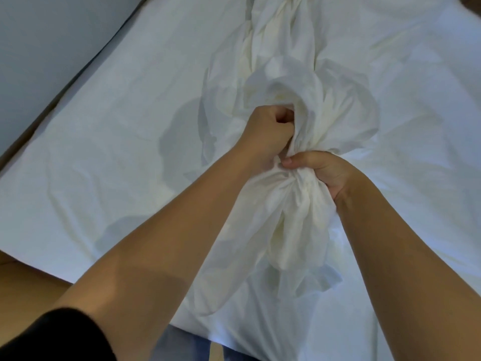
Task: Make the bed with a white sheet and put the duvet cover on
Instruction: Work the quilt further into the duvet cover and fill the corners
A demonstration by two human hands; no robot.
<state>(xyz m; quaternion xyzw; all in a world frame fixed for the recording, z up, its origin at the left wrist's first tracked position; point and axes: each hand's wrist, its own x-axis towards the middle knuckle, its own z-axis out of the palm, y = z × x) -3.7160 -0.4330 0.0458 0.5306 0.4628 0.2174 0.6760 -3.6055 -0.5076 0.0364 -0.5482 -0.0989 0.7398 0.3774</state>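
On the white-sheeted bed [117, 157] beside a grey wall [39, 56], both hands [265, 134] [321, 171] clench the bunched duvet cover [289, 74].

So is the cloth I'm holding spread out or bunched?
Bunched: the cloth is gathered tight in the left hand and right hand.

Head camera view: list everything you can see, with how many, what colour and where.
bunched cloth: one, white to cream, running up the middle of the bed, gathered tight near its lower end
sheet: one, white, lying flat and creased over the mattress
bed edge: one, dark brown, diagonal strip at left
wall: one, pale grey, upper left
floor: one patch, grey-blue and tan, bottom edge
sleeve: one, black, bottom left
left hand: grips the bunched cloth
right hand: grips the bunched cloth just below
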